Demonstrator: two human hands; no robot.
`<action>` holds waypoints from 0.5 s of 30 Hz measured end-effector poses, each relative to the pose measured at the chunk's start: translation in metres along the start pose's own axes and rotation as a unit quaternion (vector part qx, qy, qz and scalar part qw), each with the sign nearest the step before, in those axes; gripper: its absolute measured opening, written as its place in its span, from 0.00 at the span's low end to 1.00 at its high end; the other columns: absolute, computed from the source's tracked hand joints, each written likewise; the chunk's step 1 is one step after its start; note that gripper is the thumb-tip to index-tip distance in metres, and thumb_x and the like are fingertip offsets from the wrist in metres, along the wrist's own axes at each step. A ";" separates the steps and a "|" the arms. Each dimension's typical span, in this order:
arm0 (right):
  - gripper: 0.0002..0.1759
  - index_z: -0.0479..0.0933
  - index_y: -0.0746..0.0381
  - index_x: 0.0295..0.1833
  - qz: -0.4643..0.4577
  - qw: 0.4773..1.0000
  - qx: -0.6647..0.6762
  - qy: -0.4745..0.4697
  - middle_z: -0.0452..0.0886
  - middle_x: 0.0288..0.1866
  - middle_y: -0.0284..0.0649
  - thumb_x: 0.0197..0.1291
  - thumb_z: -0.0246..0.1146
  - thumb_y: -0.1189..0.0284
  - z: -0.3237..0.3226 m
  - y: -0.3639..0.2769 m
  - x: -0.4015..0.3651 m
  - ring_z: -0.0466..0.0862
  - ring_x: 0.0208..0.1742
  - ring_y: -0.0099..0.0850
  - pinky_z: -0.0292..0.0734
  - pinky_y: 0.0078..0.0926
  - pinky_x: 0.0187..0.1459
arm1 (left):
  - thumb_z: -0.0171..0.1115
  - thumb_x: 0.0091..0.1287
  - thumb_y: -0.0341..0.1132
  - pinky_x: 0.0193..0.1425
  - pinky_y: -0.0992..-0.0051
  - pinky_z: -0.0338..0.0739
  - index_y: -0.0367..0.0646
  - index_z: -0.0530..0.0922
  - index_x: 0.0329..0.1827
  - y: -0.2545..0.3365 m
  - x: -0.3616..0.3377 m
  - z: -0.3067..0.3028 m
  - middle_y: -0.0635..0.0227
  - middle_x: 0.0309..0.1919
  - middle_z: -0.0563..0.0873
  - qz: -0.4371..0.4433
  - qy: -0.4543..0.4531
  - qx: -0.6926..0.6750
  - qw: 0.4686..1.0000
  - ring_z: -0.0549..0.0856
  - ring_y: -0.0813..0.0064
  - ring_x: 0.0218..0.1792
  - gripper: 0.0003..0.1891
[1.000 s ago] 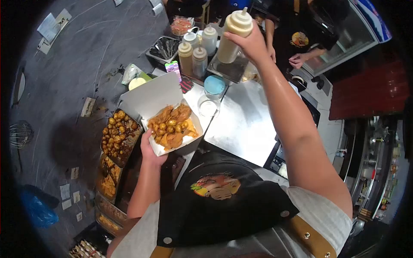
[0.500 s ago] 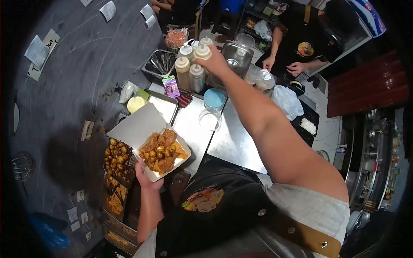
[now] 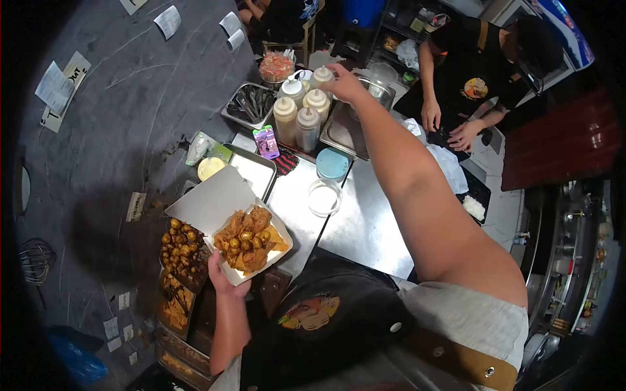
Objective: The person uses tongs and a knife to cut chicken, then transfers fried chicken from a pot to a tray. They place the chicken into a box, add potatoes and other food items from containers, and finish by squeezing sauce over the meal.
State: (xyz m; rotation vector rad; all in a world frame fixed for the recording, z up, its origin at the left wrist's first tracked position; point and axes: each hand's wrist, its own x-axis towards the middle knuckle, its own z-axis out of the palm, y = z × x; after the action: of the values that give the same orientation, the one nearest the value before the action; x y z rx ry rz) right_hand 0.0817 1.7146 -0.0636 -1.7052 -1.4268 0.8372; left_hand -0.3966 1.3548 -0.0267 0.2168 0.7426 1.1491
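Note:
My left hand (image 3: 226,277) grips the lower left edge of an open white takeout box (image 3: 279,225), its lid (image 3: 215,199) folded back. Inside lie fried chicken (image 3: 248,225), small round browned potatoes (image 3: 246,240) and orange-brown wedge-like pieces (image 3: 279,242). My right hand (image 3: 344,85) reaches across the counter to the rearmost squeeze bottle (image 3: 321,77). Its fingers are apart beside that bottle's top; firm contact cannot be made out. Closer to me stand a pale-sauce bottle (image 3: 317,103), a tan-sauce bottle (image 3: 285,120) and a greyish bottle (image 3: 308,129).
Trays of glazed potatoes (image 3: 182,251) and orange food (image 3: 176,306) sit at left. A phone (image 3: 265,142), blue-lidded tub (image 3: 332,163) and clear round container (image 3: 324,197) occupy the counter. Behind are a utensil tray (image 3: 248,104) and metal pan (image 3: 345,130). A co-worker (image 3: 473,78) stands across.
My right hand has let go of the pale-sauce bottle, which now stands among the others, and moved back to the rearmost bottle. The left hand keeps the box. The co-worker's hands shifted.

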 end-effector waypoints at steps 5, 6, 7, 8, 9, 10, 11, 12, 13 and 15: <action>0.53 0.74 0.59 0.76 -0.021 0.999 -0.044 0.006 0.87 0.69 0.50 0.46 0.87 0.50 0.004 -0.007 0.002 0.89 0.68 0.45 0.82 0.39 0.68 | 0.57 0.78 0.56 0.83 0.45 0.72 0.45 0.64 0.87 0.002 -0.004 0.004 0.55 0.82 0.74 0.019 0.010 0.007 1.000 0.76 0.50 0.80 0.39; 0.55 0.72 0.60 0.78 -0.004 0.997 -0.081 0.014 0.86 0.70 0.50 0.46 0.87 0.51 0.004 -0.009 0.000 0.87 0.70 0.45 0.81 0.39 0.71 | 0.57 0.78 0.56 0.83 0.45 0.72 0.45 0.64 0.87 0.002 -0.004 0.006 0.55 0.82 0.74 0.023 0.012 0.009 1.000 0.76 0.50 0.80 0.39; 0.55 0.72 0.60 0.78 -0.006 0.997 -0.078 0.013 0.86 0.70 0.50 0.46 0.87 0.51 0.004 -0.012 -0.001 0.87 0.70 0.45 0.81 0.39 0.71 | 0.58 0.77 0.56 0.83 0.45 0.72 0.45 0.65 0.87 0.003 -0.004 0.008 0.55 0.82 0.74 0.022 0.018 0.009 1.000 0.76 0.50 0.79 0.40; 0.55 0.71 0.62 0.77 -0.007 0.996 -0.088 0.032 0.87 0.69 0.51 0.46 0.87 0.51 0.003 -0.015 -0.005 0.87 0.70 0.46 0.81 0.39 0.71 | 0.59 0.77 0.56 0.83 0.45 0.72 0.45 0.65 0.87 0.004 -0.006 0.009 0.55 0.81 0.75 0.021 0.025 0.009 0.999 0.77 0.50 0.79 0.40; 0.56 0.70 0.63 0.77 -0.008 0.994 -0.099 0.049 0.87 0.69 0.53 0.46 0.87 0.51 0.004 -0.012 -0.006 0.87 0.70 0.46 0.81 0.40 0.71 | 0.59 0.77 0.56 0.83 0.45 0.72 0.45 0.65 0.87 0.003 -0.006 0.008 0.55 0.81 0.75 0.024 0.028 0.011 0.999 0.77 0.50 0.79 0.40; 0.56 0.70 0.63 0.77 -0.008 0.994 -0.095 0.045 0.87 0.69 0.53 0.46 0.87 0.51 0.005 -0.010 -0.007 0.87 0.70 0.46 0.81 0.40 0.71 | 0.59 0.77 0.56 0.82 0.45 0.72 0.45 0.65 0.87 0.004 -0.004 0.007 0.55 0.81 0.75 0.019 0.028 0.009 0.999 0.77 0.50 0.79 0.39; 0.54 0.70 0.64 0.75 -0.022 0.994 -0.061 0.093 0.87 0.68 0.53 0.46 0.87 0.53 0.003 -0.008 -0.009 0.87 0.69 0.47 0.81 0.40 0.70 | 0.59 0.77 0.56 0.82 0.45 0.73 0.45 0.66 0.86 0.006 -0.003 0.006 0.55 0.81 0.75 0.012 0.027 0.007 1.000 0.77 0.50 0.78 0.39; 0.52 0.71 0.64 0.73 -0.037 0.989 -0.028 0.141 0.87 0.67 0.54 0.46 0.87 0.54 -0.001 -0.006 -0.009 0.88 0.68 0.47 0.81 0.41 0.70 | 0.58 0.77 0.56 0.82 0.45 0.73 0.45 0.66 0.86 0.007 -0.003 0.008 0.55 0.80 0.76 0.021 0.032 0.017 0.999 0.78 0.50 0.78 0.39; 0.50 0.71 0.64 0.71 -0.079 0.982 0.005 0.174 0.88 0.65 0.53 0.46 0.88 0.57 -0.012 -0.012 -0.012 0.88 0.67 0.47 0.82 0.43 0.69 | 0.58 0.77 0.56 0.82 0.45 0.73 0.45 0.66 0.86 0.009 -0.004 0.007 0.55 0.80 0.76 0.021 0.036 0.018 0.999 0.78 0.50 0.78 0.39; 0.46 0.74 0.63 0.69 -0.163 0.968 0.000 0.191 0.89 0.63 0.49 0.48 0.88 0.56 -0.054 -0.037 -0.029 0.89 0.64 0.42 0.83 0.42 0.67 | 0.58 0.77 0.57 0.82 0.45 0.72 0.45 0.66 0.86 0.012 0.001 0.006 0.55 0.80 0.76 0.012 0.018 0.015 1.000 0.78 0.50 0.78 0.39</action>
State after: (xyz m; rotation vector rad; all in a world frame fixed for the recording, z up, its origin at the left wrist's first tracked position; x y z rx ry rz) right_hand 0.1042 1.6828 -0.0035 -1.4758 -1.3806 0.3066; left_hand -0.4015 1.3618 -0.0169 0.2313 0.7920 1.1681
